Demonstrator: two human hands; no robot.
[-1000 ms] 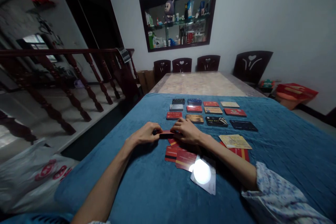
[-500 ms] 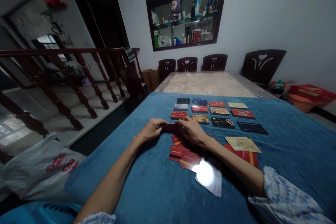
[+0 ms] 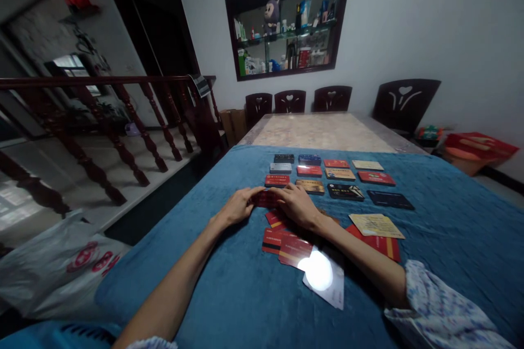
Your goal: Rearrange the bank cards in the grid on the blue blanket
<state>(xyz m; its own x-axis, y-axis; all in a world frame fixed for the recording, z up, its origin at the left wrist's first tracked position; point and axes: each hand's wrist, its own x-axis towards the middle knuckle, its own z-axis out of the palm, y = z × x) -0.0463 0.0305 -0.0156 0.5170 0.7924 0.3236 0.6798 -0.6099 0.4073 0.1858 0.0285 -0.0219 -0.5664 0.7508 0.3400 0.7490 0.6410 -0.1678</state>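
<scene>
Between my two hands lies a dark red stack of cards (image 3: 265,199), its ends pinched by my fingers. My left hand (image 3: 239,204) is closed on the left end. My right hand (image 3: 297,204) is closed on the right end, its fingers covering part of the stack. Just beyond are rows of card stacks, among them a red stack (image 3: 277,180), a gold stack (image 3: 310,186) and a black stack (image 3: 346,192). Nearer to me, loose red cards (image 3: 292,251) overlap white cards (image 3: 329,283) that carry a bright glare. My right forearm hides some of them.
Yellowish cards (image 3: 376,225) rest over red cards (image 3: 382,245) to the right of my forearm. A blue cloth (image 3: 229,294) covers the near table. Chairs (image 3: 405,103) stand around the far end. A wooden railing (image 3: 123,80) and white plastic bags (image 3: 53,267) are at the left.
My fingers have lowered over the dark red stack, which now shows more of its top face. Both hands stay at its ends. The whole view has shifted slightly.
</scene>
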